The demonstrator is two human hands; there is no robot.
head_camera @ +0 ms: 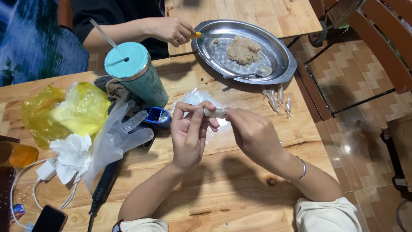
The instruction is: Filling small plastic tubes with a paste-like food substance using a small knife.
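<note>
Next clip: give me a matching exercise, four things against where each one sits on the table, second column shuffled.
Things:
1. tumbler
2. metal tray
3. yellow bag
4. small roll

Places:
A. far side, holding a lump of paste and a spoon
B. left side, beside a clear glove
C. between both hands' fingertips
D. just behind the blue dispenser, straw in its lid

Pairs: 1-D, 2-A, 3-B, 4-C. The left hand and right hand pinch the roll together.
</note>
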